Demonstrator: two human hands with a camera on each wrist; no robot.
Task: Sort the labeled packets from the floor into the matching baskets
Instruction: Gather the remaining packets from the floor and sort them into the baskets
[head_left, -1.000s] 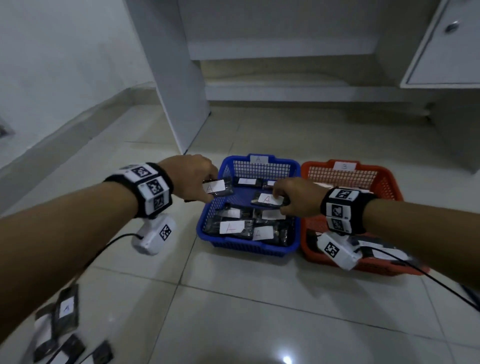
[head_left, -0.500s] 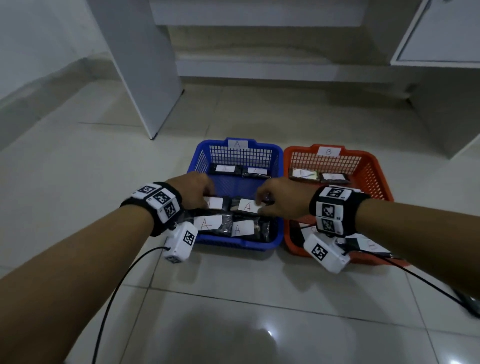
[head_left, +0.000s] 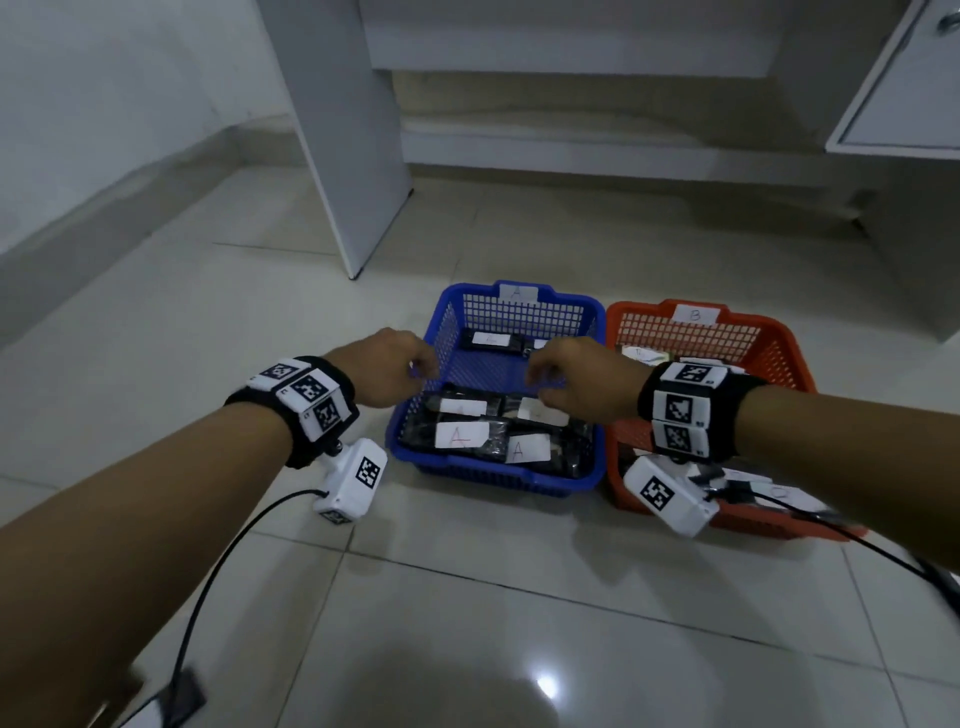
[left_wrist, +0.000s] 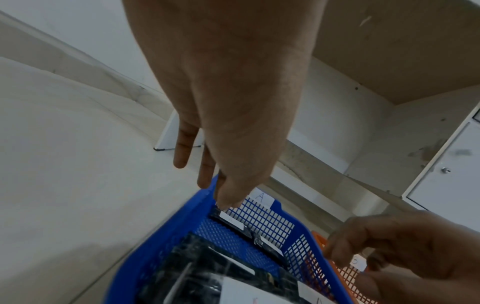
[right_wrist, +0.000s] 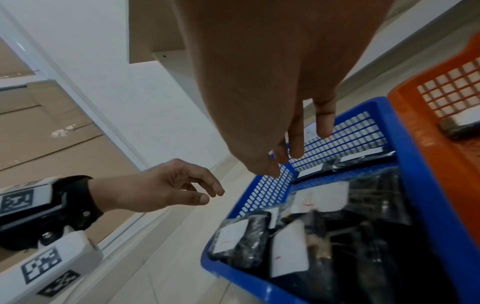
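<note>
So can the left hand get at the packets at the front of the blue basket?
Probably yes. The left hand is empty, fingers relaxed, over the open-topped blue basket's left rim, and the near packets lie uncovered on top.

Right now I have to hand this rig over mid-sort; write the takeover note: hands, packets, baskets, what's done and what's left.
Left hand: empty, fingers relaxed, over the left rim of the blue basket.
Right hand: empty, fingers loosely curled, above the blue basket's middle.
Blue basket, tagged A: several dark packets lie inside, those nearest showing red A labels.
Orange basket, tagged B, beside it on the right: a few packets in it, partly hidden by the right wrist.
Done: the packets in the blue basket are released.
Left: no loose packets on the floor in these views; look around for more before you stop.
</note>
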